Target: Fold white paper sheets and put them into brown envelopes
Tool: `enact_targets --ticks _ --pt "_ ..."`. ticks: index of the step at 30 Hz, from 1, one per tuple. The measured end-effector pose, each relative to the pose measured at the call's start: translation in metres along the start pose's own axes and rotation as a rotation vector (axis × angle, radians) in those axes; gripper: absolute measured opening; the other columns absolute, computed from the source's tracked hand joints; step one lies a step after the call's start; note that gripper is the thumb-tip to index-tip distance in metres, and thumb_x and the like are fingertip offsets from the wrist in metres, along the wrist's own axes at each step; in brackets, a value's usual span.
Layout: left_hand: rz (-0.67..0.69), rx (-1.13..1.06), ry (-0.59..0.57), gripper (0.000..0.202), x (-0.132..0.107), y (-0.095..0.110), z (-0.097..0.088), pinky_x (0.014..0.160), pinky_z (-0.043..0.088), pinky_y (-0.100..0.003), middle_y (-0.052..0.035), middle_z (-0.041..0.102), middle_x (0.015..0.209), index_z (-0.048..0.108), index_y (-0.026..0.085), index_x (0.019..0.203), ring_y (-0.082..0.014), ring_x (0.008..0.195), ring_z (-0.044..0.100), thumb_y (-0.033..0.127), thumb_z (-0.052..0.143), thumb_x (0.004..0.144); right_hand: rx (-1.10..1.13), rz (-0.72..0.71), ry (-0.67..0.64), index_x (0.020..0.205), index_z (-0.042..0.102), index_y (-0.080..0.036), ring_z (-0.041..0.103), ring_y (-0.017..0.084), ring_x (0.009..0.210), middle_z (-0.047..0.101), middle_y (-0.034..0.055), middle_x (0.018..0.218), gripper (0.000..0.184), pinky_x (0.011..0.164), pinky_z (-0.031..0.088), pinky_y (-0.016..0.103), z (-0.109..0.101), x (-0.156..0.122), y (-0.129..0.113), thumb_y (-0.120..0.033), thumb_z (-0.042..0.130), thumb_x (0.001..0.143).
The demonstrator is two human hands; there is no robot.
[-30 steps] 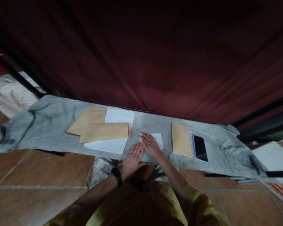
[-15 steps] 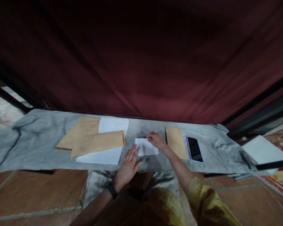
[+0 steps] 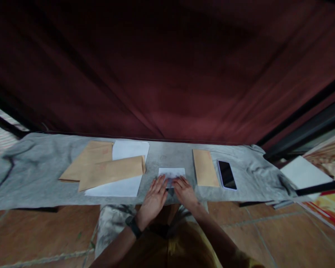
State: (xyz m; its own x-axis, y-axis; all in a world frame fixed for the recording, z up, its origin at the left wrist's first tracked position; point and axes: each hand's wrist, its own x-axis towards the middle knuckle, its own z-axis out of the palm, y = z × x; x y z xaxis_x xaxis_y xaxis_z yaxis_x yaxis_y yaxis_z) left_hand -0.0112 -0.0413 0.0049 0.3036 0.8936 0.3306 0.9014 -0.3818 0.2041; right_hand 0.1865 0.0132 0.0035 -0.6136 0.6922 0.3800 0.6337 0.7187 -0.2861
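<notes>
- we have the small white paper (image 3: 171, 171) flat on the grey cloth (image 3: 171, 153), straight in front of the body and just ahead of both hands.
- its long axis seems to run side to side across us, so the far edge faces away in full view, while our fingers cover parts of the near half.
- neither hand is clearly nearer: our left hand (image 3: 154, 196) comes in from the near left, our right hand (image 3: 185, 193) from the near right, and both sets of fingertips rest on the paper, with a narrow gap between them.
- our left hand is palm down, fingers long and close together, laid on the paper rather than wrapped round it.
- our right hand is also palm down, fingers a little bent; we cannot tell whether its thumb pinches the near edge, as the hand hides it.
- to the right, well apart from the paper, the single brown envelope (image 3: 206, 169) points its long axis away from us, with the phone (image 3: 227, 175) beside it.
- to the left, the folded brown envelope (image 3: 113, 172) lies slantwise over larger white sheets (image 3: 130, 150), touching neither hand.
</notes>
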Motion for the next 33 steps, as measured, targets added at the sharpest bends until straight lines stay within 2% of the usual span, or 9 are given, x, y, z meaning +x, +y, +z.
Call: enact_targets --ticks 3,7,10,12,16,21,27,33 --pt "0.043 0.076 -0.066 0.056 -0.011 0.005 0.015 0.119 0.037 -0.048 -0.0138 0.04 0.159 0.037 0.016 0.152 -0.0247 0.148 0.036 0.033 0.045 0.099 0.067 0.079 -0.028 0.12 0.067 -0.023 0.06 0.019 0.122 0.068 0.0052 0.127 0.036 0.117 0.041 0.041 0.004 -0.011 -0.001 -0.008 0.052 0.089" --pt "0.028 0.143 -0.058 0.06 -0.013 0.011 0.025 0.12 0.036 -0.048 -0.0172 0.038 0.159 0.038 0.01 0.151 -0.0268 0.149 0.034 0.033 0.049 0.096 0.113 0.222 0.027 0.127 0.066 -0.02 0.057 0.017 0.128 0.064 0.0072 0.136 0.037 0.11 0.046 0.034 0.011 -0.002 -0.003 -0.016 0.044 0.097" --pt "-0.007 0.168 -0.025 0.06 -0.015 0.015 0.028 0.12 0.035 -0.048 -0.0191 0.038 0.159 0.039 0.007 0.15 -0.0279 0.149 0.034 0.031 0.048 0.095 0.011 0.273 0.041 0.14 0.058 -0.016 0.048 0.02 0.138 0.055 0.0104 0.148 0.042 0.115 0.041 0.039 0.024 0.007 -0.006 -0.024 0.042 0.102" --pt "-0.003 0.16 -0.026 0.056 -0.014 0.015 0.027 0.119 0.036 -0.047 -0.0172 0.042 0.157 0.041 0.01 0.149 -0.0265 0.147 0.038 0.03 0.045 0.097 -0.084 0.296 0.025 0.145 0.053 -0.017 0.042 0.023 0.144 0.049 0.0113 0.153 0.045 0.118 0.036 0.044 0.032 0.008 -0.007 -0.029 0.043 0.103" --pt "-0.039 0.123 -0.037 0.05 0.003 0.007 0.02 0.115 0.042 -0.044 -0.0128 0.047 0.155 0.044 0.014 0.148 -0.0234 0.143 0.045 0.029 0.036 0.101 -0.212 0.346 0.014 0.151 0.045 -0.018 0.037 0.027 0.147 0.041 0.0127 0.158 0.05 0.119 0.03 0.048 0.04 0.004 -0.007 -0.034 0.045 0.104" --pt "-0.104 0.103 -0.033 0.053 0.036 -0.004 0.028 0.12 0.036 -0.047 -0.0159 0.046 0.155 0.041 0.01 0.15 -0.0259 0.147 0.037 0.031 0.035 0.101 -0.276 0.353 0.019 0.152 0.044 -0.02 0.037 0.028 0.147 0.035 0.0134 0.161 0.05 0.118 0.03 0.048 0.04 0.0 -0.006 -0.032 0.046 0.103" --pt "-0.113 0.136 -0.036 0.065 0.037 -0.008 0.042 0.122 0.032 -0.048 -0.0181 0.04 0.158 0.04 0.008 0.15 -0.0278 0.149 0.033 0.05 0.037 0.101 -0.329 0.371 0.106 0.153 0.042 -0.014 0.041 0.03 0.144 0.039 0.0191 0.158 0.052 0.115 0.035 0.047 0.037 -0.008 0.001 -0.032 0.044 0.104" --pt "-0.128 0.143 -0.002 0.065 0.034 -0.007 0.045 0.12 0.033 -0.05 -0.0193 0.037 0.159 0.037 0.01 0.153 -0.0294 0.149 0.033 0.048 0.04 0.1 -0.3 0.421 0.085 0.146 0.05 -0.009 0.042 0.03 0.143 0.047 0.0186 0.153 0.048 0.116 0.033 0.049 0.033 -0.001 0.004 -0.031 0.041 0.104"
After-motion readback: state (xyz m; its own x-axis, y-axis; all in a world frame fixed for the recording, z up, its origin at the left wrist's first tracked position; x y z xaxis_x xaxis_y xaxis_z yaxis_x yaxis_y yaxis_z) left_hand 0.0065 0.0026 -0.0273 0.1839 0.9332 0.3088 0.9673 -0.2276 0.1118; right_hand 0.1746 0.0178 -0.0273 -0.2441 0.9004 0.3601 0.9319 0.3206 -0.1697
